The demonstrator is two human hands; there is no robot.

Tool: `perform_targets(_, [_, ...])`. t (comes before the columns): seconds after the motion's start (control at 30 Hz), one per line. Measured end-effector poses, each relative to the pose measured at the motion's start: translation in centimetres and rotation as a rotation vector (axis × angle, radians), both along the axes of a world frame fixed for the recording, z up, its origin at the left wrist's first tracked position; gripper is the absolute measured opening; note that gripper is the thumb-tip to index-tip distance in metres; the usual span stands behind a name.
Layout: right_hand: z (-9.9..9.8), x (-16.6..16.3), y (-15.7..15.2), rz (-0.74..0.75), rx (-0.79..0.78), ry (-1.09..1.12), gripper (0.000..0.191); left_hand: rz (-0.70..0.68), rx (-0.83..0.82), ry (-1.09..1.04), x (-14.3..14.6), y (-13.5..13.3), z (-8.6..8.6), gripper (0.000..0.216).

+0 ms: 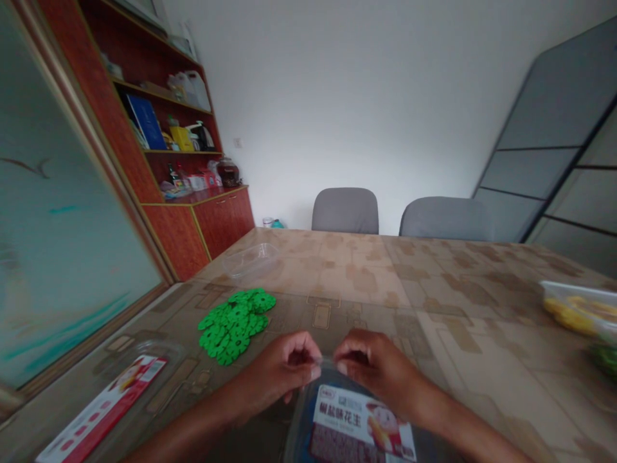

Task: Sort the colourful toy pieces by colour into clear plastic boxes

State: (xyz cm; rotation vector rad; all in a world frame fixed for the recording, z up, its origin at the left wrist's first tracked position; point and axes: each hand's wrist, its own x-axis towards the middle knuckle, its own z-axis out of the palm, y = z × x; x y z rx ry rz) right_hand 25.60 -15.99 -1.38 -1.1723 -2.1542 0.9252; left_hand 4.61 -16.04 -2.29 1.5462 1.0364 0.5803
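A clear plastic food box [299, 427] with a printed label [361, 421] lies at the near table edge, and something blue shows through it. My left hand [289, 360] pinches the far left corner of its rim between thumb and fingers. Close beside it, my right hand [378, 360] has its thumb and fingertips closed at the same far rim. Whether the lid edge is lifted there cannot be made out. Beyond my left hand sits a pile of green flower-shaped plastic discs [236, 323].
A clear lid with a red and white label [108, 408] lies at the left. Farther back stands a clear plastic tray [251, 260]. At the right edge, a clear box holds yellow pieces [573, 312], with green ones nearby. Two grey chairs [345, 211] stand behind the patterned table [453, 302].
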Motion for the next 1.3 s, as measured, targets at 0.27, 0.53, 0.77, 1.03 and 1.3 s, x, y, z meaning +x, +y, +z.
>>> perform_targets(0.27, [-0.4,0.0,-0.3,-0.037,0.108,0.057,0.014,0.004,0.025,0.004,-0.6,0.5,-0.9,0.019])
perform_targets(0.53, [-0.6,-0.1,-0.6,0.005,0.042,0.073,0.011,-0.042,0.007,-0.044,-0.2,0.3,0.5,0.022])
perform_targets(0.77, [-0.1,-0.4,-0.2,0.055,-0.240,0.120,0.006,-0.029,-0.050,-0.124,0.3,-0.2,-0.1,0.019])
perform_targets(1.03, [-0.5,-0.7,-0.2,0.060,-0.317,0.259,0.011,-0.018,-0.063,-0.145,0.6,-0.2,-0.5,0.019])
perform_targets(1.3, [-0.7,-0.6,-0.5,0.063,-0.230,0.271,0.009,-0.032,0.200,0.014,0.0,-0.2,0.7,0.012])
